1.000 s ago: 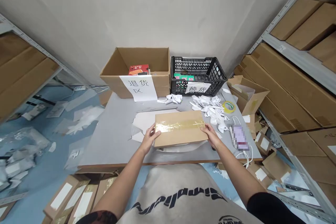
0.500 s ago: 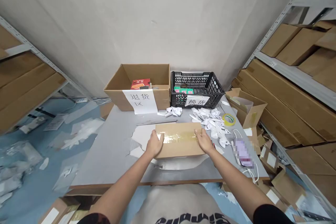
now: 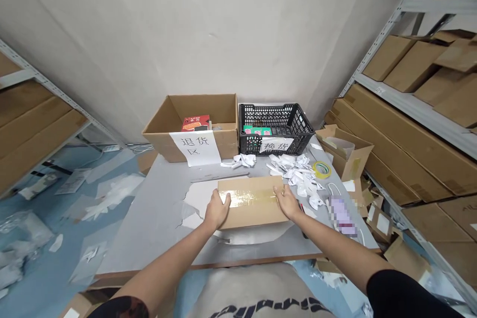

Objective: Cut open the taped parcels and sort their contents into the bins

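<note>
Between my two hands is a brown cardboard box (image 3: pixel 253 216), with shiny clear tape along its top. My left hand (image 3: pixel 218 209) grips its left end, thumb on top and fingers over the side. At the right end my right hand (image 3: pixel 288 202) holds it the same way. White torn paper (image 3: pixel 197 196) spreads under and around the box on the grey table (image 3: pixel 149 218). A small dark and red object (image 3: pixel 301 206), partly hidden, lies beside my right wrist.
At the back stand an open cardboard carton (image 3: pixel 156 139) with a red box (image 3: pixel 196 123) inside and a black plastic crate (image 3: pixel 298 131) holding green packs. Crumpled paper (image 3: pixel 298 171), a tape roll (image 3: pixel 321 169) and a purple phone-like object (image 3: pixel 341 214) lie right. Shelves with cartons (image 3: pixel 410 144) flank the table.
The view has shifted slightly, so most things sit a little further left. Both hands keep their hold on the box, which stays in about the same place on the table.
</note>
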Available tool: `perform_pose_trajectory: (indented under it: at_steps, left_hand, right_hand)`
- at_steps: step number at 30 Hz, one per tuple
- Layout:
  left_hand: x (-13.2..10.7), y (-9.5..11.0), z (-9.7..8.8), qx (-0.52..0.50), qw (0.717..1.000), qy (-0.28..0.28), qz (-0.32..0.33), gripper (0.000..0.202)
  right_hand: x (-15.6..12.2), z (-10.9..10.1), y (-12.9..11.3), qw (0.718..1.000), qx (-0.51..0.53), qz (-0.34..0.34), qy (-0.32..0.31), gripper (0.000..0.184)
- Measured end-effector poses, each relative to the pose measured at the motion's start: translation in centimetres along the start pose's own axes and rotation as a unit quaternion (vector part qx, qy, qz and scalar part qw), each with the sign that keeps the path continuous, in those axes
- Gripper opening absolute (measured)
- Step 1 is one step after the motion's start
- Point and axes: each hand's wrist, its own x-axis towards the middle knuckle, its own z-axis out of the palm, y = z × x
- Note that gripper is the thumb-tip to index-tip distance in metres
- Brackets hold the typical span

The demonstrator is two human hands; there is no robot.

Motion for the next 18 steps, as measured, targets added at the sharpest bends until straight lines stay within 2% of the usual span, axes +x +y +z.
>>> perform_pose_trajectory:
  at_steps: [7, 18]
  left_hand:
    - [0.19, -0.12, 0.18, 0.010, 1.000, 0.002, 0.001, 0.045]
    - [0.43, -0.20, 0.40, 0.033, 0.999, -0.002, -0.006, 0.048]
  right_hand:
    - [-0.12, -0.16, -0.39, 1.000, 0.014, 0.010, 0.005, 0.032]
    - [0.09, -0.36, -0.14, 0.997, 0.072, 0.016, -0.037, 0.033]
